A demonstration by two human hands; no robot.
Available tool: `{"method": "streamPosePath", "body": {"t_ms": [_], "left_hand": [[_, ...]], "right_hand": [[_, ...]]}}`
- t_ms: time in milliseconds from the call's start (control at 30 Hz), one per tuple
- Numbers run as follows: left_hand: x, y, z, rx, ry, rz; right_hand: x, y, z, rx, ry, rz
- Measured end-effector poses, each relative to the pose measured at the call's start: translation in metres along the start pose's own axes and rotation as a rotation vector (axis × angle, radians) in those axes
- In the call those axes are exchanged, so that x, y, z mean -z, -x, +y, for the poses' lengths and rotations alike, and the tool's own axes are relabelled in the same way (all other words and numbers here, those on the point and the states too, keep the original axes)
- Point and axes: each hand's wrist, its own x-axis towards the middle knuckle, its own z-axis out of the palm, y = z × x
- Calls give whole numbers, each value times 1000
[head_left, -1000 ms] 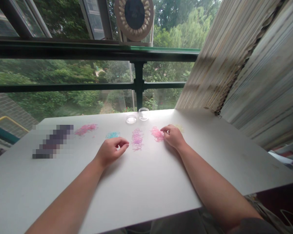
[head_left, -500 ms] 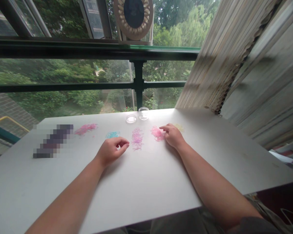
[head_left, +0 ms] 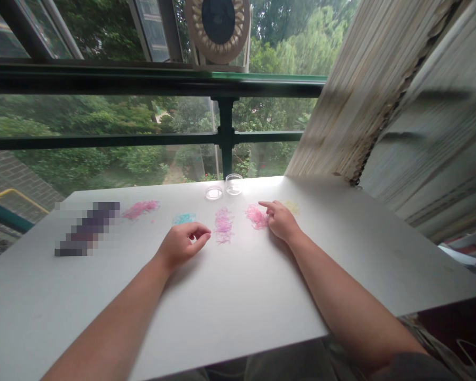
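Observation:
My left hand rests on the white table beside a pile of thin blue bands. Its thumb and index finger curl round to meet at the tips; anything between them is too small to see. A purple pile of bands lies just past those fingertips. Over the right edge of a pink pile is my right hand, index finger stretched out and the other fingers bent. No band shows clearly in it. Behind this hand a yellow pile is partly hidden.
At the far edge stand a clear round container and a shallow clear dish or lid. Further left lie another pink pile and a pixelated dark object. A fan stands by the railing; a curtain hangs right.
My right index finger has lifted slightly away from the pink pile and points more plainly, the other fingers drawn back. My left hand has kept its place.

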Motion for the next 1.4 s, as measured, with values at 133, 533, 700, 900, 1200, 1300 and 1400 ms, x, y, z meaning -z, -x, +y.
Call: {"method": "streamPosePath", "body": {"t_ms": [133, 533, 700, 900, 1200, 1300, 1400], "left_hand": [[0, 0, -1, -3, 3, -6], [0, 1, 0, 0, 17, -9], [0, 0, 0, 7, 16, -9], [0, 0, 1, -3, 15, -4], [1, 0, -1, 5, 24, 3], [3, 1, -4, 17, 24, 23], [7, 1, -7, 27, 21, 57]], "right_hand": [[1, 0, -1, 7, 9, 2], [-2, 0, 1, 2, -4, -13], [-4, -1, 6, 50, -22, 19], [-4, 0, 5, 76, -118, 86], [-2, 1, -1, 43, -188, 137], [4, 4, -8, 69, -222, 135], [7, 10, -18, 93, -245, 100]]}}
